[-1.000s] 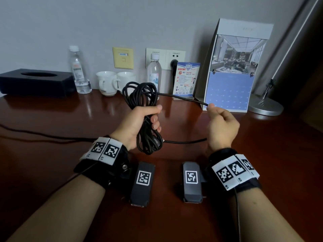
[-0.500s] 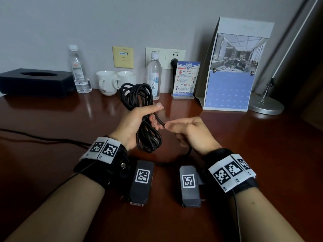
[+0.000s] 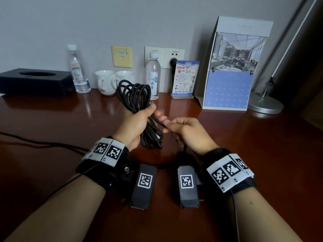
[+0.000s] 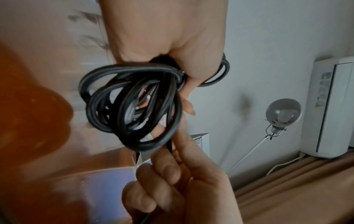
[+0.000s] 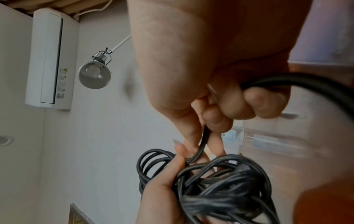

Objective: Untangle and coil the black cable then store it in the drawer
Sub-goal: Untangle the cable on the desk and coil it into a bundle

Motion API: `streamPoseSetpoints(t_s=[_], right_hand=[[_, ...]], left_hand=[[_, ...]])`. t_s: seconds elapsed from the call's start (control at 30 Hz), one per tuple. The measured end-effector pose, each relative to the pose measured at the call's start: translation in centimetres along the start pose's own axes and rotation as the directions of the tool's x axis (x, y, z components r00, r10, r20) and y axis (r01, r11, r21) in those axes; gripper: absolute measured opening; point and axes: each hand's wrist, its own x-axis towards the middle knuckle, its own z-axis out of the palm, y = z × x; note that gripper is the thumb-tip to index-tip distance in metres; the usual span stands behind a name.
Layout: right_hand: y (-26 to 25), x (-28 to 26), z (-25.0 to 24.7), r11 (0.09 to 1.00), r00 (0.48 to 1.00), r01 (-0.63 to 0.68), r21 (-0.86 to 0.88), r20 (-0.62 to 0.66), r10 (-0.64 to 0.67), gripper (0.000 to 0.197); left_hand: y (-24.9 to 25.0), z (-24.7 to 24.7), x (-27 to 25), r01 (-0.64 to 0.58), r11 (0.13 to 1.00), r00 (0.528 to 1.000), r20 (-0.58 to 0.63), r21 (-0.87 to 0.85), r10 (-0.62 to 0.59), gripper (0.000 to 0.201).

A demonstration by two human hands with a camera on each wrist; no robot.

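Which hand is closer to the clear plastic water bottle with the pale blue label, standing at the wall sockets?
Left. The left hand holds the black cable coil just in front of the bottle; the right hand is lower right, farther away.

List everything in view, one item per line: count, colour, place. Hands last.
black cable: 1, black, coiled in left hand, loose strand to right hand
water bottles: 2, clear, desk back
cups: 2, white, between bottles
tissue box: 1, black, back left
calendar: 1, white-blue, back right
info card: 1, blue, beside calendar
lamp base: 1, silver, far right
desk: 1, brown
left hand: grips coil
right hand: pinches strand
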Motion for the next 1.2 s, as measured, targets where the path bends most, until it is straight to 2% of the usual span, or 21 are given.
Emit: streamPoseSetpoints(t_s=[0.07,0.13,0.23,0.3,0.4,0.5,0.57,0.67,0.73,0.8,0.9,1.0,1.13,1.2], right_hand=[[0.2,0.3,0.0,1.0,1.0,0.001,-0.011,-0.002,-0.001,0.025],[0.2,0.5,-0.1,0.999,0.999,-0.014,0.039,0.039,0.012,0.024],[-0.1,0.1,-0.1,0.997,0.978,0.029,0.073,0.202,-0.044,0.018],[-0.1,-0.2,-0.1,0.996,0.953,0.045,0.082,0.295,-0.067,0.015],[0.0,-0.3,-0.2,0.993,0.929,0.047,0.11,0.359,-0.084,0.022],[0.0,-0.4,0.0,0.991,0.91,0.006,0.133,0.41,-0.061,0.035],[0.1,-0.5,0.1,0.993,0.899,-0.008,0.114,0.436,-0.043,0.038],[0.3,-0.4,0.3,0.999,0.887,-0.024,0.03,0.462,0.007,0.032],[0.4,-0.4,0.2,0.998,0.897,0.007,-0.056,0.442,0.019,0.024],[0.4,-0.4,0.2,0.992,0.921,0.034,-0.123,0.389,0.016,0.019],[0.4,-0.2,0.2,0.989,0.942,0.032,-0.147,0.335,0.02,0.016],[0.4,-0.1,0.6,0.996,0.947,0.009,-0.085,0.322,0.019,0.011],[0.3,0.2,0.9,0.995,0.96,-0.052,0.085,0.278,0.026,0.024],[0.2,0.3,0.5,0.993,0.98,-0.064,0.103,0.192,0.043,0.028]], left_hand=[[0.0,-0.4,0.6,-0.08,0.996,0.992,-0.094,0.029,0.083,0.018],[0.0,-0.7,0.9,-0.103,0.995,0.981,-0.165,-0.009,0.101,0.021],[0.0,-1.1,1.4,-0.134,0.989,0.962,-0.249,-0.059,0.115,0.023],[-0.1,-1.3,1.7,-0.179,0.982,0.948,-0.278,-0.06,0.156,0.02],[0.0,-1.3,1.8,-0.272,0.962,0.909,-0.331,-0.008,0.254,0.013],[0.1,-1.0,1.4,-0.366,0.923,0.841,-0.382,0.12,0.383,0.028],[0.1,-0.7,1.2,-0.383,0.916,0.836,-0.377,0.118,0.399,0.032],[0.2,-0.7,1.2,-0.32,0.947,0.896,-0.335,-0.03,0.292,0.028],[0.5,-0.6,1.2,-0.204,0.957,0.955,-0.259,-0.208,0.147,0.023],[0.9,-0.3,1.0,-0.085,0.931,0.989,-0.147,-0.356,0.034,0.023],[1.5,-0.1,0.7,-0.005,0.905,0.997,-0.07,-0.426,-0.028,0.028],[1.7,-0.4,0.9,0.004,0.879,0.993,-0.103,-0.476,-0.06,0.029],[2.0,-1.9,1.8,0.027,0.837,0.982,-0.143,-0.546,-0.125,0.032],[2.5,-3.0,2.2,0.033,0.824,0.979,-0.147,-0.565,-0.14,0.034]])
